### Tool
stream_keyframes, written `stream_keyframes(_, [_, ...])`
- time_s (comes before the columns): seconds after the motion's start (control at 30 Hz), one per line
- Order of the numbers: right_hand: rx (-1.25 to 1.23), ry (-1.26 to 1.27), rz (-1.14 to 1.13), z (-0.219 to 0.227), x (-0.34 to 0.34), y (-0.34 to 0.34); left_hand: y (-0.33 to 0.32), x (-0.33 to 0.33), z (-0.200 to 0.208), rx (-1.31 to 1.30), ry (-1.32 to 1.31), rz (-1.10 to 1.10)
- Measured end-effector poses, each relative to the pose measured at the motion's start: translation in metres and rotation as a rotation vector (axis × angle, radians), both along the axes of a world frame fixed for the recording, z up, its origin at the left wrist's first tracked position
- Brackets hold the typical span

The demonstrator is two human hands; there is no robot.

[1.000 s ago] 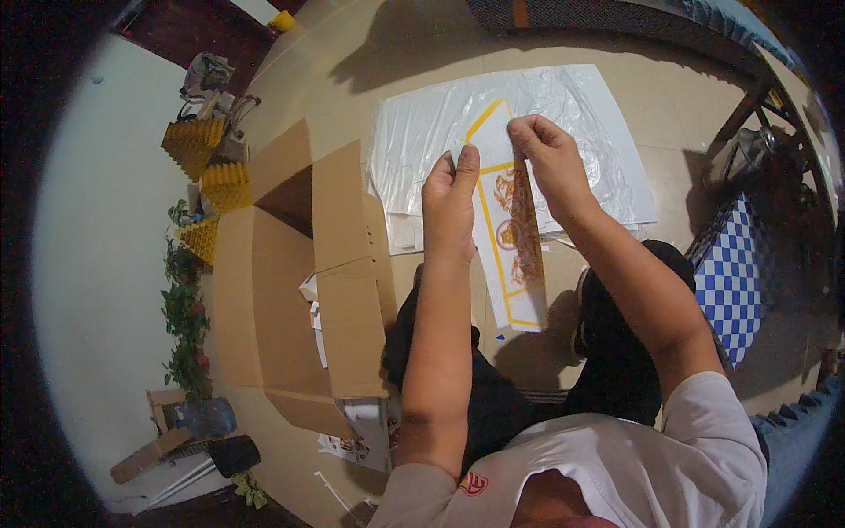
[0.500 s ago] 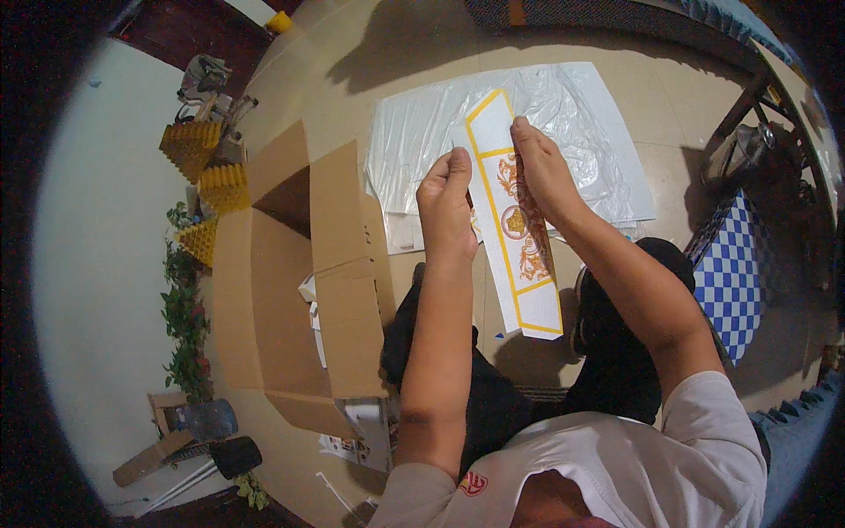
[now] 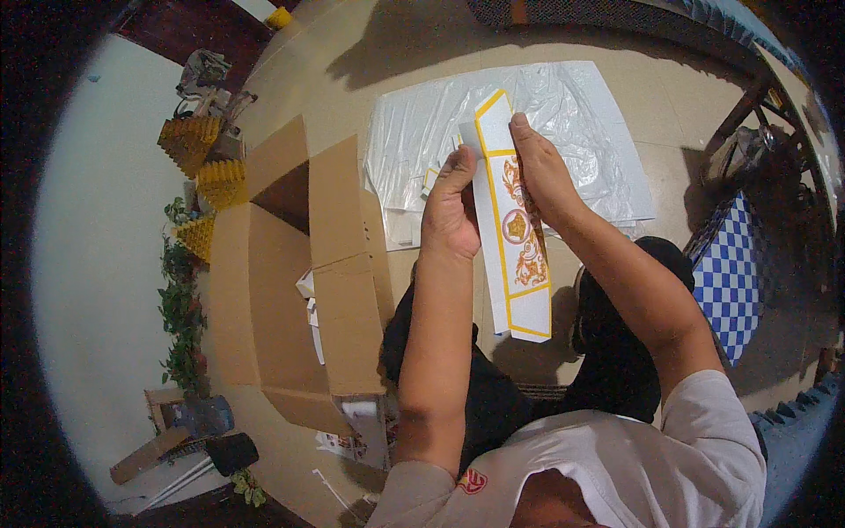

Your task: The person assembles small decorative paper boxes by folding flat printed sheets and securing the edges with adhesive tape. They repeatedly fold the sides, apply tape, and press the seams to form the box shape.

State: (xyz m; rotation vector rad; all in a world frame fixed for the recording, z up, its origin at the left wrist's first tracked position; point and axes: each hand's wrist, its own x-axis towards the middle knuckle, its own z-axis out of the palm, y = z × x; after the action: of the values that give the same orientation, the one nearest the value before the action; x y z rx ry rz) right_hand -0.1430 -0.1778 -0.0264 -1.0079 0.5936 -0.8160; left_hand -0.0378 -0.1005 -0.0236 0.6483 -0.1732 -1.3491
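Flat carton [image 3: 515, 238] now higher, beside open cardboard box [image 3: 299, 273].

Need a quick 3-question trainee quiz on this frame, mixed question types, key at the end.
1. True or false: both hands grip the long white carton blank with yellow edges.
2. Where is the open cardboard box relative to the person? A) their left B) their right C) behind them
3. Fill in: a clear ____ sheet lies on the floor beyond the hands.

Key:
1. True: left hand and right hand hold its upper part.
2. A
3. plastic
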Motion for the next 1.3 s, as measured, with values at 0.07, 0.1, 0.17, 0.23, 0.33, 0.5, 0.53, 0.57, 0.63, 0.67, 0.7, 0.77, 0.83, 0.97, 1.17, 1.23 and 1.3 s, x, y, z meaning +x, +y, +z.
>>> stream_keyframes(0.07, [-0.016, 0.009, -0.001, 0.001, 0.000, 0.003, 0.001, -0.002, 0.000, 0.006, 0.037, -0.042])
stream_keyframes(0.1, [-0.021, 0.011, 0.001, -0.002, 0.001, 0.002, -0.001, -0.004, 0.000, 0.006, 0.059, -0.063])
stream_keyframes(0.17, [-0.027, 0.022, -0.002, -0.002, 0.003, 0.005, -0.001, -0.003, -0.005, -0.014, 0.058, -0.066])
stream_keyframes(0.23, [-0.036, 0.033, -0.023, 0.000, 0.003, 0.006, -0.005, 0.000, -0.010, -0.061, 0.004, -0.042])
stream_keyframes(0.33, [-0.049, 0.014, -0.136, -0.007, 0.004, -0.004, -0.009, -0.004, -0.009, 0.013, -0.666, 0.361])
stream_keyframes(0.5, [-0.218, -0.057, -0.279, -0.015, 0.009, -0.015, 0.002, -0.022, 0.012, 0.301, -1.558, 0.502])
stream_keyframes(0.53, [-0.273, -0.027, -0.306, -0.018, 0.010, -0.016, 0.003, -0.025, 0.009, 0.255, -1.596, 0.519])
stream_keyframes(0.57, [-0.328, 0.003, -0.333, -0.019, 0.010, -0.018, 0.002, -0.029, 0.005, 0.208, -1.634, 0.536])
stream_keyframes(0.63, [-0.349, 0.001, -0.326, -0.022, 0.009, -0.020, 0.001, -0.037, 0.003, 0.176, -1.575, 0.459])
stream_keyframes(0.67, [-0.359, 0.001, -0.322, -0.023, 0.009, -0.021, 0.000, -0.038, 0.002, 0.147, -1.563, 0.455])
stream_keyframes(0.7, [-0.338, -0.013, -0.321, -0.024, 0.010, -0.021, -0.001, -0.039, 0.001, 0.118, -1.552, 0.450])
stream_keyframes(0.77, [-0.300, -0.044, -0.324, -0.025, 0.010, -0.020, -0.004, -0.039, 0.000, 0.054, -1.448, 0.407])
stream_keyframes(0.83, [-0.319, -0.068, -0.337, -0.025, 0.012, -0.020, -0.006, -0.036, 0.000, -0.004, -1.261, 0.325])
stream_keyframes(0.97, [-0.302, -0.048, -0.339, -0.017, 0.009, -0.022, -0.005, -0.032, 0.000, -0.095, -1.253, 0.247])
stream_keyframes(1.17, [-0.294, -0.114, -0.493, -0.003, -0.002, -0.035, -0.003, -0.035, -0.010, 0.088, -2.034, 0.406])
stream_keyframes(1.23, [-0.303, -0.114, -0.530, -0.002, -0.003, -0.036, -0.001, -0.047, -0.011, 0.129, -1.878, 0.338])
stream_keyframes(1.3, [-0.318, -0.121, -0.558, 0.000, -0.002, -0.034, 0.002, -0.052, -0.007, 0.154, -1.691, 0.233])
